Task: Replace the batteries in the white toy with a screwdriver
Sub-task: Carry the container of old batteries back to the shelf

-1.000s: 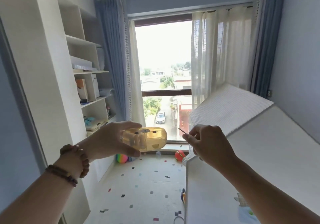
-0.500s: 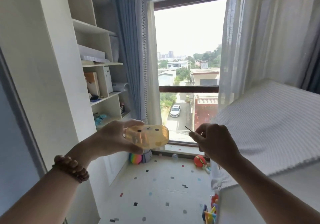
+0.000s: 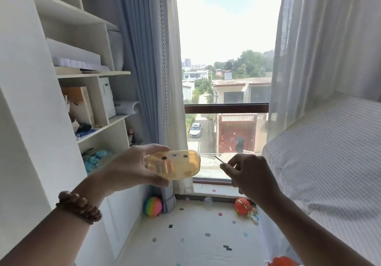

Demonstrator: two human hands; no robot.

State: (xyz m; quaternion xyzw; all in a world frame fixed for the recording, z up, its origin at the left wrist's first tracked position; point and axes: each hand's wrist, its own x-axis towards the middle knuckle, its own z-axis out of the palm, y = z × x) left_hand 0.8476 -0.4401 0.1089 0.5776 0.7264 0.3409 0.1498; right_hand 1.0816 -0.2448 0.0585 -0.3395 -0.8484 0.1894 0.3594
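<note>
My left hand (image 3: 132, 166) holds a rounded toy (image 3: 175, 165) in the air before the window. Backlit, the toy glows a translucent amber, with small dark dots and a face mark on its upper side. My right hand (image 3: 249, 175) is closed around a thin screwdriver (image 3: 218, 159); only its slim dark shaft shows, pointing up-left toward the toy's right end. A small gap separates the tip from the toy. No batteries are visible.
White shelving (image 3: 90, 74) with boxes and books stands at the left. A bed with a white textured cover (image 3: 329, 152) fills the right. Coloured balls (image 3: 153, 206) and other toys (image 3: 243, 206) lie on the speckled floor mat below the window (image 3: 224, 105).
The view has moved closer to the window and tilted. Both hands keep their grips, and the toy has turned slightly so its dotted face shows more.
</note>
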